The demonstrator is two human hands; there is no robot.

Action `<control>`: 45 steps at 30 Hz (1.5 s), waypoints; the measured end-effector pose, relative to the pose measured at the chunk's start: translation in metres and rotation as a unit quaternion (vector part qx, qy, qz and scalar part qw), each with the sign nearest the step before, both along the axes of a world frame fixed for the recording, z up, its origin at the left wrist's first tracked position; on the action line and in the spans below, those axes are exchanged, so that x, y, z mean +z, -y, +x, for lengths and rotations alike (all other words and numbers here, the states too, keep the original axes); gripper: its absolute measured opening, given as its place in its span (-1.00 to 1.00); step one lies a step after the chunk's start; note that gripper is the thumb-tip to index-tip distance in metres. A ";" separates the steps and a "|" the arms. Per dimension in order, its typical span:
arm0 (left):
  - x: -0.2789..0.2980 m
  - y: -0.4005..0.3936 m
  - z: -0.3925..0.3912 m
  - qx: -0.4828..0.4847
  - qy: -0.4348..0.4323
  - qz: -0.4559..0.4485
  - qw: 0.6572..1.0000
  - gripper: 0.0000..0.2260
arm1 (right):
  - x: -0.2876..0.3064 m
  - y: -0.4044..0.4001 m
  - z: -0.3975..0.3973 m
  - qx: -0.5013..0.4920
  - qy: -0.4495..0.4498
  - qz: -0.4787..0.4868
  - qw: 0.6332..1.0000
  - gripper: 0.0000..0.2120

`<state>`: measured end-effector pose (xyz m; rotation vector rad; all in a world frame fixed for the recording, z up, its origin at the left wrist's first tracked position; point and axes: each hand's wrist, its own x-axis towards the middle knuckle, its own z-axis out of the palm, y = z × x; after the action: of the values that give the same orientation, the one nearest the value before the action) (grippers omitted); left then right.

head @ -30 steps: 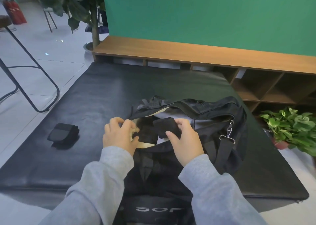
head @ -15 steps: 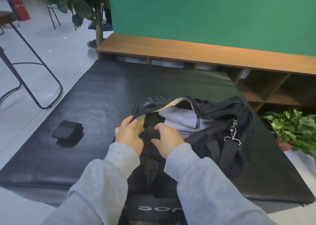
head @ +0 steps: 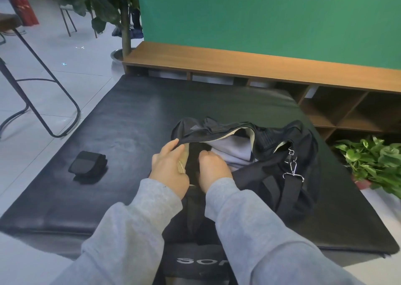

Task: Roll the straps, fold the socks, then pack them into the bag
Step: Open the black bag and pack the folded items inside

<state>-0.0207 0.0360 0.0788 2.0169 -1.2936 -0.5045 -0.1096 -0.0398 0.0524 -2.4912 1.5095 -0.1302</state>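
sleeves of grey cover both forearms reaching into the black bag [head: 271, 154] at the near edge of the mat [head: 134, 115]. a second ago the right hand [head: 213, 168] held a dark folded bundle above the opening; now that hand has sunk into the mouth of the bag, fingers curled downward, and the bundle is no longer in plain sight. whether it still grips the piece or has let it go i cannot tell, since the fingertips are buried in dark cloth. the left hand [head: 170, 167] pinches the bag's zip edge between thumb and fingers and holds it up and aside, as it did before, so the opening stays wide. judged from this, one piece is being tucked away. inside, pale grey cloth [head: 232, 148] shows beside the right hand.

left of the bag, well apart from it, a black rolled bundle [head: 87, 165] lies untouched on the mat, not yet packed. the shoulder strap with its metal clip [head: 293, 172] drapes over the bag's right side. farther off stand a wooden bench [head: 238, 65], a potted plant [head: 373, 161] and a green wall [head: 271, 16].
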 end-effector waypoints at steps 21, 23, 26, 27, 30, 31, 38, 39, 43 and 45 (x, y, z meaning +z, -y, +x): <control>-0.019 -0.025 0.025 -0.036 -0.070 -0.023 0.997 -0.51 | -0.023 -0.036 -0.019 -0.016 0.289 -0.104 0.951 -0.84; -0.025 -0.033 0.034 -0.023 -0.075 -0.029 0.997 -0.52 | -0.027 -0.047 -0.012 0.012 0.333 -0.142 0.932 -0.85; -0.045 -0.047 0.057 0.005 -0.028 -0.019 0.999 -0.50 | -0.028 -0.058 0.000 0.066 0.370 -0.187 0.908 -0.81; -0.053 -0.053 0.065 0.018 -0.011 -0.014 1.000 -0.48 | -0.028 -0.060 0.005 0.076 0.377 -0.193 0.903 -0.79; -0.071 -0.070 0.090 0.081 0.026 0.005 0.996 -0.38 | -0.031 -0.067 0.024 0.080 0.378 -0.209 0.898 -0.75; -0.075 -0.075 0.098 0.106 0.039 0.005 0.994 -0.33 | -0.033 -0.070 0.032 0.080 0.371 -0.217 0.900 -0.75; -0.100 -0.090 0.155 0.192 0.109 0.084 0.972 -0.18 | -0.058 -0.083 0.045 0.054 0.278 -0.248 0.926 -0.70; -0.104 -0.089 0.159 0.189 0.116 0.092 0.971 -0.18 | -0.061 -0.082 0.043 0.040 0.249 -0.256 0.933 -0.68; -0.120 -0.082 0.164 0.179 0.090 0.020 0.980 -0.22 | -0.084 -0.072 0.034 0.021 0.112 -0.250 0.962 -0.52; -0.124 -0.074 0.168 0.170 0.055 -0.013 0.984 -0.20 | -0.098 -0.069 0.027 0.026 0.058 -0.235 0.970 -0.45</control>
<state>0.1477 0.1105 -0.0449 2.2103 -0.9810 -0.2171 -0.0828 0.0295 -0.0459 -2.8116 1.5032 -0.6865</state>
